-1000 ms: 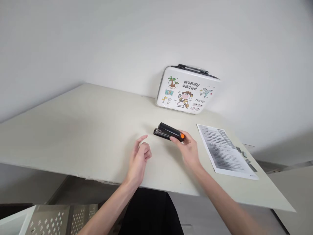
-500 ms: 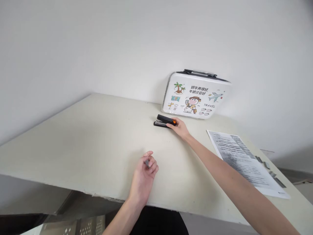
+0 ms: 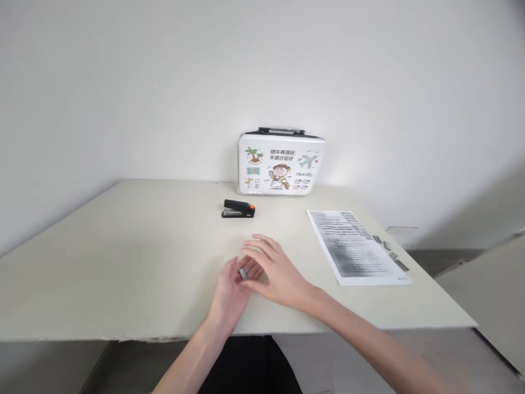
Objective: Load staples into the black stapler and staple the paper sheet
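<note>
The right hand (image 3: pixel 283 276) has let go of the stapler (image 3: pixel 238 206) that it gripped half a second ago and has come back to meet the left hand (image 3: pixel 230 293); the stapler now stands by itself on the worktop (image 3: pixel 123 262). The camera's view has shifted a little as well.

A small grey strip (image 3: pixel 243 273) lies in the left hand, which is turned palm up, its half-curled fingers cradling the piece. The right hand arches over from the other side with its fingers apart, the thumb close to the strip's near end; whether that thumb touches the strip or the left fingers cannot be made out.

Beyond the hands and well apart from them, the stapler rests on its base, black with an orange part at its right end. Its mouth faces left, the top arm raised off the base and silver metal showing between.

To the right of the hands lies a printed sheet (image 3: pixel 355 249), shaded grey over much of its text. Several grey pieces (image 3: pixel 386 245) are scattered just past its right edge, near the side of the worktop.

Behind the stapler, a white case (image 3: pixel 281 164) with cartoon prints and a dark handle stands upright near the pale wall (image 3: pixel 164 82).
</note>
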`<state>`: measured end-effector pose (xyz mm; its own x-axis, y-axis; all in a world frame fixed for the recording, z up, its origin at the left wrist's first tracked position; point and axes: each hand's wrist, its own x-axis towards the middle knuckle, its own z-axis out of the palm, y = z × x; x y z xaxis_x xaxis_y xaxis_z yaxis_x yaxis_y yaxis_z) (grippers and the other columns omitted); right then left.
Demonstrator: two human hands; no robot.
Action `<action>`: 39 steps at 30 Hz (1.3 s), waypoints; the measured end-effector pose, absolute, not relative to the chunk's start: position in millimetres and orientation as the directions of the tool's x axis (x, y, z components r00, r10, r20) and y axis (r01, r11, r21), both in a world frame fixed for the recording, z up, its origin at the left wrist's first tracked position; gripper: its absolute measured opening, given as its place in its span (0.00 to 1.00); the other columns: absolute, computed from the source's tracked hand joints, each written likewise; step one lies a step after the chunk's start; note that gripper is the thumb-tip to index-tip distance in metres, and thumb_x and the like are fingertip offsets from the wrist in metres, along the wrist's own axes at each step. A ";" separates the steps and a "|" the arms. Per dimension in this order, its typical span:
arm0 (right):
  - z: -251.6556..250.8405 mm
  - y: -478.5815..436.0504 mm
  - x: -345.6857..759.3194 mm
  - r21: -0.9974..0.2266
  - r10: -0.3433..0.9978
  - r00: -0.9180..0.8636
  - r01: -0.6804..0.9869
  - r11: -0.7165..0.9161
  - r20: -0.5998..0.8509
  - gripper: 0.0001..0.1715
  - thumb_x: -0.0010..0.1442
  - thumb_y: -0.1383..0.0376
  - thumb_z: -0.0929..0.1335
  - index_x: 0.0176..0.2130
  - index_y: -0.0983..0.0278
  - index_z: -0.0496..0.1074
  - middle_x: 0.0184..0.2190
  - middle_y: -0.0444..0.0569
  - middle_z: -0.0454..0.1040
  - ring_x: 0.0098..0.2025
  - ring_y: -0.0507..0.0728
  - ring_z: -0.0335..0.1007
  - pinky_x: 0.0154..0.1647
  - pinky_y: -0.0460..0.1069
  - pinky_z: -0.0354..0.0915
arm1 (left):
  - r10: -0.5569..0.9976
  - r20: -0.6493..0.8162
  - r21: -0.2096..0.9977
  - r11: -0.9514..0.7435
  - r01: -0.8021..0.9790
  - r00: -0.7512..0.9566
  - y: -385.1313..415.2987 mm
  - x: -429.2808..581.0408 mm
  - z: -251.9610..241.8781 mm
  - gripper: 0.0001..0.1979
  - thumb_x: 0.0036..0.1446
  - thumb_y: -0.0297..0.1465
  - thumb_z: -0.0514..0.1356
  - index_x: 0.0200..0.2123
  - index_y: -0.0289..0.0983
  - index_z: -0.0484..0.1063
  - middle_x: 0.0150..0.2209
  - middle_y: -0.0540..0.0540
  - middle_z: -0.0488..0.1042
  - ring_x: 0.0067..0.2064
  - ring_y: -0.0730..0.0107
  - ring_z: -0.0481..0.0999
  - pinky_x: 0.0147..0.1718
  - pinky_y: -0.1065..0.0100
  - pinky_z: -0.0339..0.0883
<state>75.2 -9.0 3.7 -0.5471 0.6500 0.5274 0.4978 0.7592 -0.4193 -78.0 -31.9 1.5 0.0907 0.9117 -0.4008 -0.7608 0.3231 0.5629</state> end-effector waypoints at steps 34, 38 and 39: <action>-94.6 -27.9 491.6 -0.460 0.914 0.148 0.886 0.047 0.378 0.31 0.67 0.44 0.63 0.55 0.62 0.76 0.52 0.63 0.74 0.53 0.69 0.74 0.59 0.64 0.70 | 0.959 0.112 0.778 -0.248 0.577 0.261 -26.8 -110.1 3.8 0.26 0.66 0.56 0.53 0.41 0.41 0.78 0.43 0.44 0.83 0.47 0.55 0.82 0.49 0.61 0.75; -98.5 -27.4 485.9 -0.465 0.913 0.136 0.883 0.064 0.384 0.32 0.68 0.45 0.62 0.57 0.63 0.75 0.53 0.64 0.74 0.57 0.70 0.71 0.62 0.65 0.67 | 0.956 0.110 0.775 -0.254 0.579 0.272 -29.1 -107.1 7.6 0.26 0.66 0.56 0.53 0.41 0.41 0.78 0.43 0.43 0.83 0.48 0.55 0.81 0.47 0.62 0.75; -99.8 -29.9 483.0 -0.470 0.910 0.141 0.880 0.064 0.390 0.32 0.68 0.46 0.62 0.58 0.63 0.74 0.53 0.64 0.74 0.56 0.69 0.72 0.62 0.64 0.68 | 0.957 0.108 0.780 -0.250 0.574 0.270 -29.7 -107.3 8.4 0.26 0.66 0.56 0.53 0.41 0.41 0.78 0.44 0.44 0.83 0.48 0.55 0.81 0.48 0.61 0.75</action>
<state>483.0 -29.9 -99.8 0.1413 0.9101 0.3895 0.8804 0.0644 -0.4699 -107.3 -29.7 8.4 0.2699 0.9569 0.1076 0.5741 -0.2496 0.7798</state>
